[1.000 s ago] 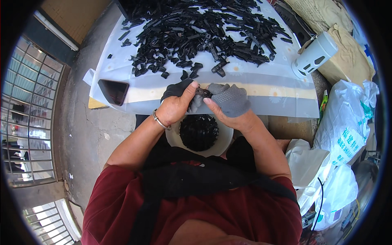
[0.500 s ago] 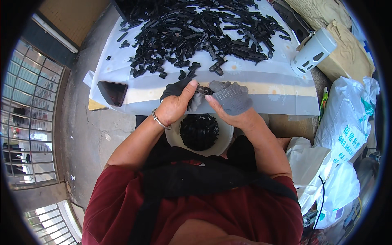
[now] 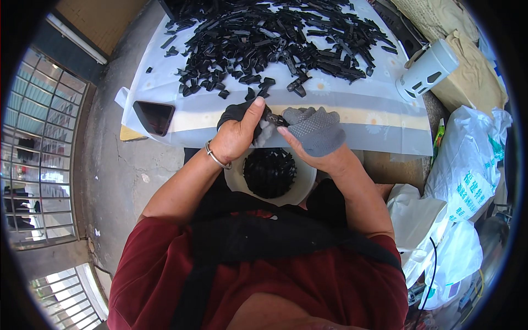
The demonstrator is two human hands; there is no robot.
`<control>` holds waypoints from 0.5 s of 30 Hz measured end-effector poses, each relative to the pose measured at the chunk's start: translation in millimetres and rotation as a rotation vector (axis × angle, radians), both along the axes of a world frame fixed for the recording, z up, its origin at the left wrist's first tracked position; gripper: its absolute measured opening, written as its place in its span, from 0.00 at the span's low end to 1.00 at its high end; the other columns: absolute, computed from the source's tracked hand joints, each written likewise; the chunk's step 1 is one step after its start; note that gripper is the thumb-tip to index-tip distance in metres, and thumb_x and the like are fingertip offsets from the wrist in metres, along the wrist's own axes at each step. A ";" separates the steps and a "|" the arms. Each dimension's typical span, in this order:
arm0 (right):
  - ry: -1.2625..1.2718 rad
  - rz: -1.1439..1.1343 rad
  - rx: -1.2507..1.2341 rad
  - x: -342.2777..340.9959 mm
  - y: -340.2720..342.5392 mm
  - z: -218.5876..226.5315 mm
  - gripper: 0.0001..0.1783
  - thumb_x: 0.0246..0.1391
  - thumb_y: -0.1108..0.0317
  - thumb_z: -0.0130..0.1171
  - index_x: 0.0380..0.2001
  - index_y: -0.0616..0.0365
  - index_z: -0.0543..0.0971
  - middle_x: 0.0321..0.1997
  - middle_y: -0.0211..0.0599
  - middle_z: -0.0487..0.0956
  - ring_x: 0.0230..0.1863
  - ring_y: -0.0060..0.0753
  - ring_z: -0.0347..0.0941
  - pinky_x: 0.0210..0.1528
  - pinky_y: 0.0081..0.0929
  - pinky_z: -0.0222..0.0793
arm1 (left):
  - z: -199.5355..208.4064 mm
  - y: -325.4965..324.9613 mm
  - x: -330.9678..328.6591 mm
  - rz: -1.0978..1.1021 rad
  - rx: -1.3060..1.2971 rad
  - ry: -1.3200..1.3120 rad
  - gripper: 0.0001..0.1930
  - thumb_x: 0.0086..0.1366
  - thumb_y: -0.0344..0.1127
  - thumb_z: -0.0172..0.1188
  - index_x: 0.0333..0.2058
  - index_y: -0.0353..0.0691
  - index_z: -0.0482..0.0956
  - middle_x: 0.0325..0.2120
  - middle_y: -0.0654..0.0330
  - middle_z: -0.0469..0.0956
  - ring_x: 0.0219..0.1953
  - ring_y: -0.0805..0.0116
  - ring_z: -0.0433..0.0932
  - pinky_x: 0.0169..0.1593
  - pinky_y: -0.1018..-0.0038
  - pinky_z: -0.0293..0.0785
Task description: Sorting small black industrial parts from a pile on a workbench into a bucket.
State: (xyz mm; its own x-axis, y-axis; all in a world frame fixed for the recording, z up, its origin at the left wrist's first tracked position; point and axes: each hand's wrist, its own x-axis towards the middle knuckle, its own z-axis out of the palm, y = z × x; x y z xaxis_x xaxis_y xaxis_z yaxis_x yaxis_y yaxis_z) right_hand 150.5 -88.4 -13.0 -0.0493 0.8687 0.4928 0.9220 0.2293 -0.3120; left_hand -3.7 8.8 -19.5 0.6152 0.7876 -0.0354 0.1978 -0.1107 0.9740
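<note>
Left hand and right hand are both pinching one dark part between them. One pale bucket's under them, one phone's off left, and way too many black pieces to count sit beyond.

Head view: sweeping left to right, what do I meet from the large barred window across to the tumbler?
Large barred window, dark phone, left hand, small black piece, right hand, pale tumbler.

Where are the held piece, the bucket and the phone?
Held piece (image 3: 278, 119): head view, middle of visible part.
Bucket (image 3: 306, 175): head view, inner wall, right side.
Phone (image 3: 155, 116): head view, middle of dark face.
</note>
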 end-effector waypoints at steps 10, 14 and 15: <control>-0.048 -0.032 -0.034 -1.9 -3.9 6.8 0.14 0.48 0.58 0.56 0.31 0.58 0.76 0.28 0.38 0.77 0.28 0.41 0.71 0.31 0.33 0.64 | 3.1 -2.4 3.0 0.042 0.127 -0.007 0.22 0.65 0.48 0.42 0.25 0.36 0.74 0.14 0.68 0.67 0.17 0.78 0.62 0.21 0.78 0.59; -0.083 -0.077 -0.054 -9.0 -4.2 13.4 0.13 0.48 0.59 0.55 0.30 0.57 0.76 0.27 0.37 0.76 0.27 0.42 0.70 0.30 0.34 0.63 | 8.5 -6.0 2.7 0.019 0.160 0.054 0.21 0.66 0.46 0.41 0.25 0.33 0.72 0.14 0.62 0.68 0.18 0.73 0.63 0.25 0.75 0.62; -0.150 -0.113 -0.106 -11.9 -4.0 18.2 0.12 0.48 0.60 0.55 0.30 0.57 0.76 0.27 0.37 0.76 0.27 0.41 0.70 0.30 0.34 0.63 | 8.1 -6.2 2.8 0.020 0.159 0.054 0.21 0.66 0.46 0.41 0.25 0.33 0.72 0.14 0.62 0.68 0.18 0.73 0.63 0.25 0.75 0.62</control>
State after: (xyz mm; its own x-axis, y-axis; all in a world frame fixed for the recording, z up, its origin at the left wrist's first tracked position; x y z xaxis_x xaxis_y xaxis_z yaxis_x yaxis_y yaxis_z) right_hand 138.6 -92.4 5.2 -0.0146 0.9194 0.3930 0.9780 0.0949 -0.1858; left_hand -0.9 2.7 -11.5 0.6000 0.7979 0.0586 0.2528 -0.2585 0.9324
